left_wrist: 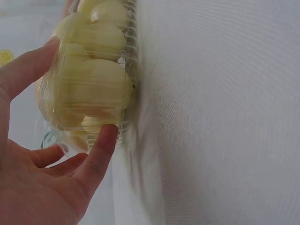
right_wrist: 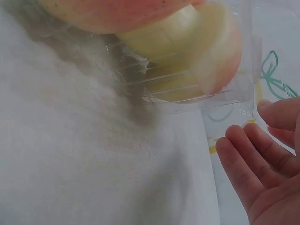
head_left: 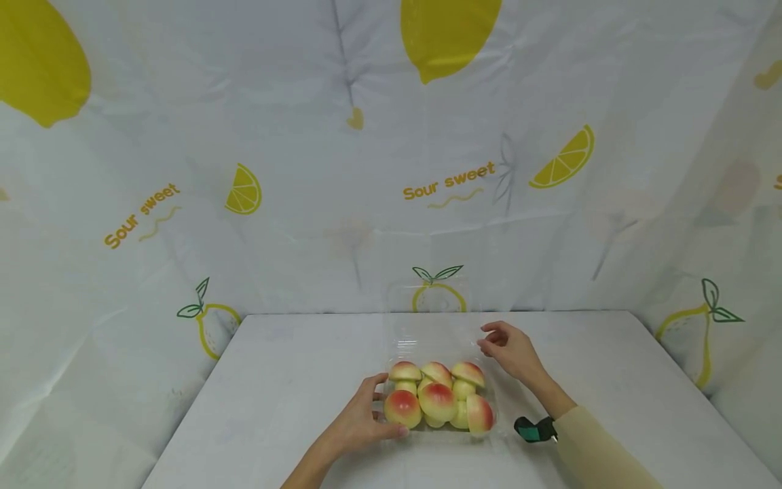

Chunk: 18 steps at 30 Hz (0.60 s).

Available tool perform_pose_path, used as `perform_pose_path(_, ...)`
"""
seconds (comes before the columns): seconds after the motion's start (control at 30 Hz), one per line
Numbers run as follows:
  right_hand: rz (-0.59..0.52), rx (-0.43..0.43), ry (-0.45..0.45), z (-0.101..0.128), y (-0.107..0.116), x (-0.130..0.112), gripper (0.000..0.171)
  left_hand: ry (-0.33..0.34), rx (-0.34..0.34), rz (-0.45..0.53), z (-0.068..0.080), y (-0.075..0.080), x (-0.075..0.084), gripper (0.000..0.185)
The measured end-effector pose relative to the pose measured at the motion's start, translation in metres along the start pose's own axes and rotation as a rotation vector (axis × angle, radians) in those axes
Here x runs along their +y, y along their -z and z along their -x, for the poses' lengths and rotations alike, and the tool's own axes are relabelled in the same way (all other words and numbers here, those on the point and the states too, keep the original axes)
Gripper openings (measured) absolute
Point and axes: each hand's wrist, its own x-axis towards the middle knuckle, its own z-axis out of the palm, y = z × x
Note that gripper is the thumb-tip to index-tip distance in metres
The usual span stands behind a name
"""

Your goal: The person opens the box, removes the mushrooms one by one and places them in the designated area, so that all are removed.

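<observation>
A clear plastic box [left_wrist: 93, 101] is sitting on the white table [head_left: 293, 367], right beside the left fingers and a little below and to the left of the right fingers. The left hand [head_left: 362, 420] is gripping the box at its side, with the thumb reaching toward the near edge and the other fingers curling round the left wall. Inside the box, just past the left fingers, toy mushrooms [head_left: 437, 401] are lying close together, some leaning on others. Six round caps are showing, smooth and a bit shiny. The caps are turning from pale yellow at the rim to rosy red on top, and the fat stems are looking pale yellow all over. By the right fingers, one cap is lying on its side and facing away from the left hand. The see-through lid [head_left: 427, 333] is standing open at the back of the box, just left of the right fingers. The right hand [head_left: 513, 353] is hanging beside it with loose, lightly bent fingers that are gripping nothing; I cannot tell if the tips are touching the lid. Below the right fingers, a small black and green thing [head_left: 534, 430] is showing beside the yellow sleeve [head_left: 601, 451].
</observation>
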Motion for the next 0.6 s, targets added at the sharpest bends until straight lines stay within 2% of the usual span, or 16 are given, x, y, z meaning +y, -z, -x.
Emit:
perform_pose_path(0.23, 0.028, -0.038, -0.018, 0.002, -0.0017, 0.0022, 0.038, -0.007, 0.008, -0.019, 0.0009, -0.0007, -0.0005, 0.098)
perform_pose_path(0.6, 0.055, -0.084, -0.054, 0.0057, 0.0004, 0.0056, 0.042, -0.024, 0.007, 0.003, 0.0001, -0.0008, -0.0028, 0.098)
